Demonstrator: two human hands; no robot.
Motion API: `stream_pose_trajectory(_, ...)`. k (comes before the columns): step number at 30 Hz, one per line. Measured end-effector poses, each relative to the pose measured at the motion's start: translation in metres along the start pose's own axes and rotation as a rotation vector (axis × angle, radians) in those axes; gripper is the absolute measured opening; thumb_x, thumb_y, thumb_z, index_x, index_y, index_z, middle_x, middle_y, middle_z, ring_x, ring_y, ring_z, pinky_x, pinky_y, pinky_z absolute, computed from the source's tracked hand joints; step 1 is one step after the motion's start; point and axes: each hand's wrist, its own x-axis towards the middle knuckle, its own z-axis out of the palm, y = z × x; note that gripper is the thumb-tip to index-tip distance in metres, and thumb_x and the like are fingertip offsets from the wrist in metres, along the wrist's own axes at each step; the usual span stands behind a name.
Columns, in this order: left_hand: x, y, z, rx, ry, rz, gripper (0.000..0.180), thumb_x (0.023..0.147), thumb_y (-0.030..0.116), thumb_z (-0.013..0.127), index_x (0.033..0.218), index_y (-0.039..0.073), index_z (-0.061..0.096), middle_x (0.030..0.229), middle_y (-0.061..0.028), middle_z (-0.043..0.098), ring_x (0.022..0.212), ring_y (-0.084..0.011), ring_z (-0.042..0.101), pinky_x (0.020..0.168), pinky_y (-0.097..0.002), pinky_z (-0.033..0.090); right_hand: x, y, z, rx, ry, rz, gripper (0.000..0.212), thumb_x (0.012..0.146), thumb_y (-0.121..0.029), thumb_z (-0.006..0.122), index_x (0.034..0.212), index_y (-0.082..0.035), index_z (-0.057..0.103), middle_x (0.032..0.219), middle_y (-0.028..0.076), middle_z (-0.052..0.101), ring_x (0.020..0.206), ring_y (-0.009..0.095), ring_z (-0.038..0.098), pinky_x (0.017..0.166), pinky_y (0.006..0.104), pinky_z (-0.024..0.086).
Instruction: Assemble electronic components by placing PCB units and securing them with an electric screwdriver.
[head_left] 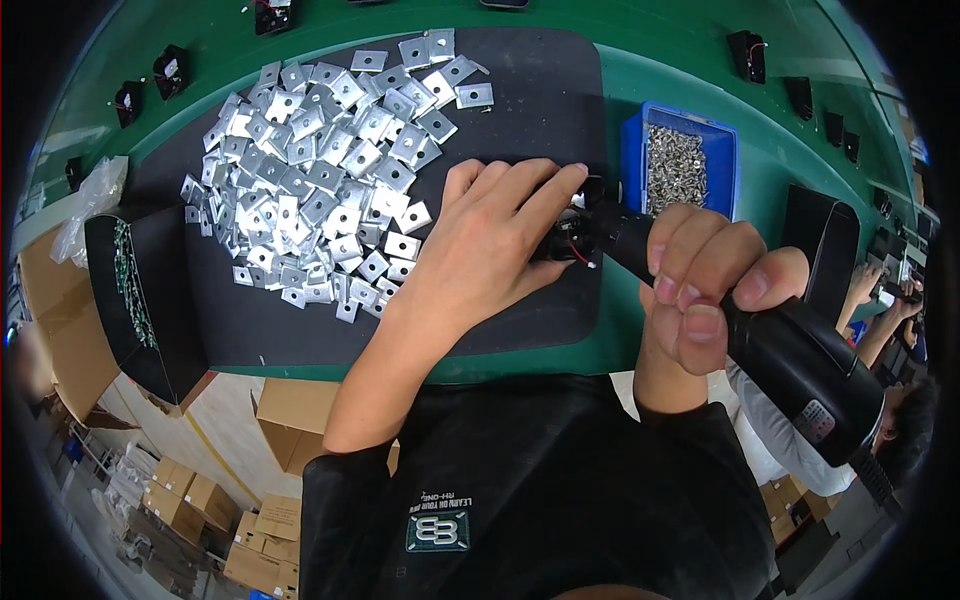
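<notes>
Over the dark mat, my left hand (490,240) grips a small black plastic housing (562,241) with a red wire and a white connector hanging from it. The fingers cover most of that housing. My right hand (715,285) is wrapped round a black electric screwdriver (800,375), held tilted with its nose toward the left. The nose of the screwdriver meets the right side of the housing; the bit itself is hidden. To the left of my left hand lies a large heap of square metal plates (325,175), each with a hole.
A blue bin (736,165) of small screws stands beyond my right hand. At the left is a black box (170,330) with green circuit boards, near a clear plastic bag (92,205). Black housings (748,57) line the far green surface. Another person (800,440) works at right.
</notes>
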Motion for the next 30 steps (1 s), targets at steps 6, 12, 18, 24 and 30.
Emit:
stream_pose_trajectory(6,0.007,0.013,-0.009,0.025,-0.052,0.012,0.072,0.051,0.013,0.075,0.119,0.011,0.05,0.108,-0.0079,0.053,0.092,-0.0235,0.051,0.086,-0.0368,0.033,-0.002,-0.013,-0.009,0.122,0.11,-0.048,0.036,0.078,-0.012,0.063,0.108,-0.014,0.042,0.071,-0.002,0.048,0.06,0.011,0.048,0.059,0.0254,0.038)
stream_pose_trajectory(12,0.027,0.014,-0.025,0.176,0.003,-0.021,0.067,0.053,0.009,0.074,0.115,0.007,0.049,0.109,-0.0092,0.053,0.099,-0.0268,0.05,0.087,-0.0371,0.034,0.005,-0.063,-0.058,0.376,0.23,-0.232,0.034,0.072,-0.016,0.064,0.105,-0.011,0.053,0.074,-0.005,0.055,0.063,0.006,0.052,0.061,0.0209,0.04)
stream_pose_trajectory(18,0.112,0.017,-0.037,0.14,0.181,0.143,0.061,0.06,0.008,0.067,0.116,0.002,0.045,0.108,-0.0166,0.054,0.1,-0.035,0.051,0.085,-0.039,0.041,-0.009,-0.063,-0.1,0.095,0.306,-0.251,0.039,0.079,-0.02,0.06,0.115,-0.012,0.047,0.073,-0.003,0.05,0.061,0.009,0.047,0.061,0.026,0.037)
stream_pose_trajectory(24,0.202,-0.041,-0.005,0.342,0.097,0.175,0.057,0.066,0.015,0.07,0.115,0.005,0.044,0.102,-0.0177,0.058,0.096,-0.0356,0.054,0.082,-0.0415,0.043,-0.014,-0.028,-0.088,-0.047,0.49,-0.201,0.043,0.077,-0.017,0.063,0.112,-0.008,0.04,0.067,0.0,0.045,0.053,0.011,0.043,0.052,0.0261,0.038)
stream_pose_trajectory(30,0.226,-0.038,0.005,0.577,-0.032,0.094,0.066,0.063,0.032,0.072,0.119,0.009,0.045,0.111,-0.0156,0.056,0.108,-0.0318,0.05,0.091,-0.0462,0.035,-0.018,-0.041,-0.094,-0.022,0.473,-0.23,0.041,0.078,-0.017,0.066,0.106,-0.009,0.037,0.066,0.0,0.048,0.055,0.012,0.047,0.053,0.0253,0.04)
